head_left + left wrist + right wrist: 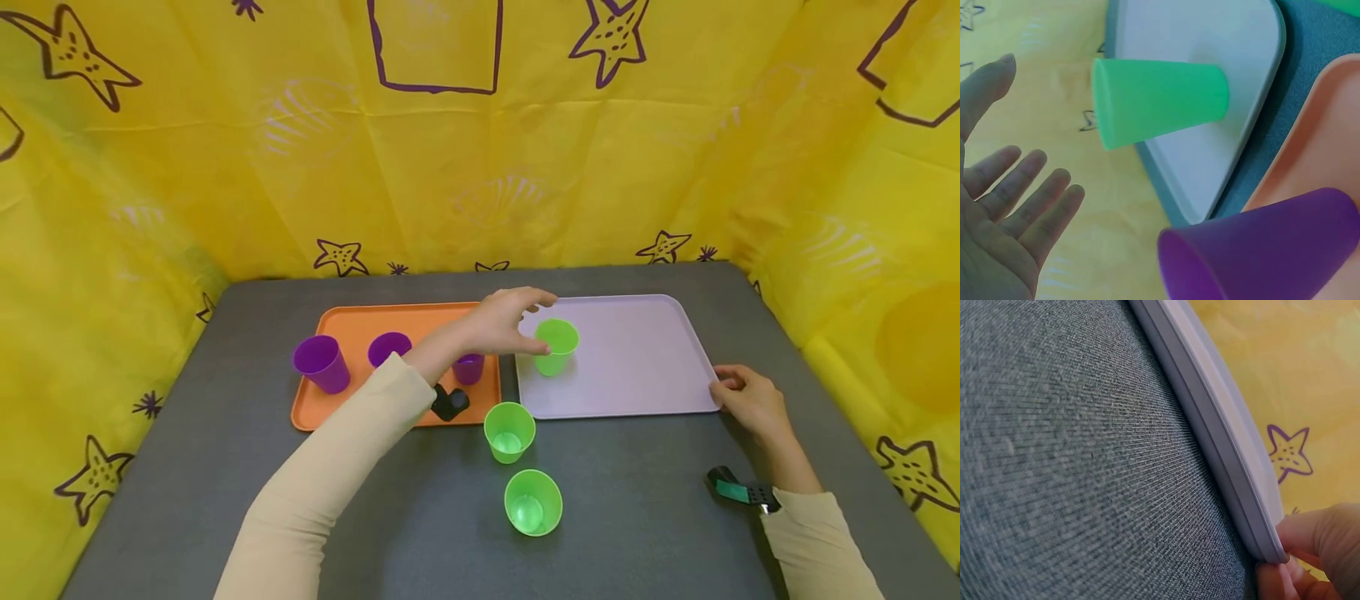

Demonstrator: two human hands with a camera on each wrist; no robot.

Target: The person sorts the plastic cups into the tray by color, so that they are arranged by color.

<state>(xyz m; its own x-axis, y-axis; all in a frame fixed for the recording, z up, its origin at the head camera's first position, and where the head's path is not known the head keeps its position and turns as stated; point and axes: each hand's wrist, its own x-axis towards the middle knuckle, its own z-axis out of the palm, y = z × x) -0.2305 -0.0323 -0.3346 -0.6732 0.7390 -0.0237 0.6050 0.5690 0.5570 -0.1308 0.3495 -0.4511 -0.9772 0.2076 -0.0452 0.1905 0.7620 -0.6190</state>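
A green cup (558, 340) stands upright near the left end of the lilac tray (637, 358). Beside its rim is my left hand (498, 323), thumb and fingers spread apart, holding nothing. The left wrist view shows a gap between those fingers (1060, 199) and the green cup (1160, 100). At the tray's near right corner, my right hand (756, 405) pinches the rim; in the right wrist view the thumb lies on top of the tray's edge (1229, 450) and a finger underneath. Two more green cups, one (510, 433) behind the other (533, 502), stand on the table in front.
To the left lies an orange tray (405, 317) bearing purple cups: one (322, 364) at its left end, another (388, 346) mid-tray and a third (469, 369) partly behind my left arm. The grey table (637, 500) meets yellow patterned cloth (450, 150) at the back and sides.
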